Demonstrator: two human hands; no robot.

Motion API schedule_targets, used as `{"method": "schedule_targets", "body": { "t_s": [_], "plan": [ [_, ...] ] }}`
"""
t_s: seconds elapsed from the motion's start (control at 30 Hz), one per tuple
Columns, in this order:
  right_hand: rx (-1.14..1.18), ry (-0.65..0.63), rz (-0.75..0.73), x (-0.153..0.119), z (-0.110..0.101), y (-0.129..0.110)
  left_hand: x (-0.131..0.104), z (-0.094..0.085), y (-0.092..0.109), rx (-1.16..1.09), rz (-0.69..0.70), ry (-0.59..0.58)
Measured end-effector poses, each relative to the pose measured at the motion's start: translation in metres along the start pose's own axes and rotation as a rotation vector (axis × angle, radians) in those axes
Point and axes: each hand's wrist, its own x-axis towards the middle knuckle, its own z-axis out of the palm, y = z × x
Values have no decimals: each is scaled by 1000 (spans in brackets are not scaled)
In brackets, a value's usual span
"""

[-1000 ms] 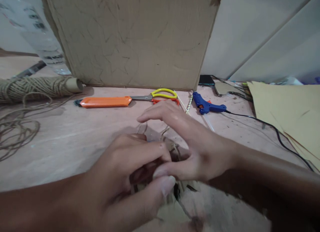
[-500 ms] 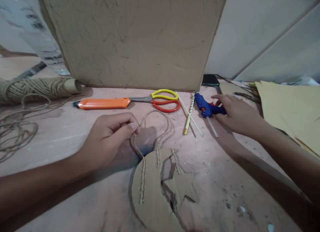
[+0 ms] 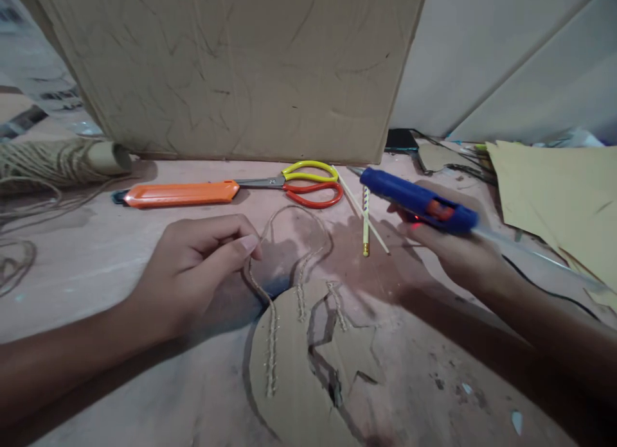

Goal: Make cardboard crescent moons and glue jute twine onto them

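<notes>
My left hand [image 3: 207, 267] pinches a loop of twine [image 3: 258, 286] whose ends run down onto a cardboard crescent moon [image 3: 289, 370]. Twine lies in strips along the moon's surface. From the moon's tip a short twine piece joins a cardboard star [image 3: 351, 354], lying beside the inner curve. On the right, my right hand [image 3: 448, 248] is wrapped round the handle of a blue hot glue gun [image 3: 400, 190], raised above the table with its nozzle toward the left. A clear glue stick [image 3: 540, 257] sticks out of its back, and a small red light glows beneath its body.
An orange utility knife [image 3: 180, 194] and scissors [image 3: 311, 184] with yellow and red handles lie behind my left hand. A pencil [image 3: 366, 225] crosses a thin stick [image 3: 376, 232]. A twine roll [image 3: 53, 164] lies left, a cardboard panel [image 3: 231, 74] stands behind, and brown sheets [image 3: 549, 196] lie right.
My right hand has lifted the glue gun off the table and turned it, bringing it nearer. My left hand still pinches the twine; the view has shifted slightly.
</notes>
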Motion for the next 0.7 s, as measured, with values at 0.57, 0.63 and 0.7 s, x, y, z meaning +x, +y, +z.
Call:
{"method": "schedule_targets", "body": {
  "t_s": [0.57,0.63,0.7],
  "plan": [
    [472,-280,-144,-35,27,-21,15,1,-16,3,104,113],
    [511,-315,-134,-33,27,-20,16,1,-16,16,108,107],
    [550,-342,-125,-32,27,-20,17,-1,-16,24,116,110]
  ]
}}
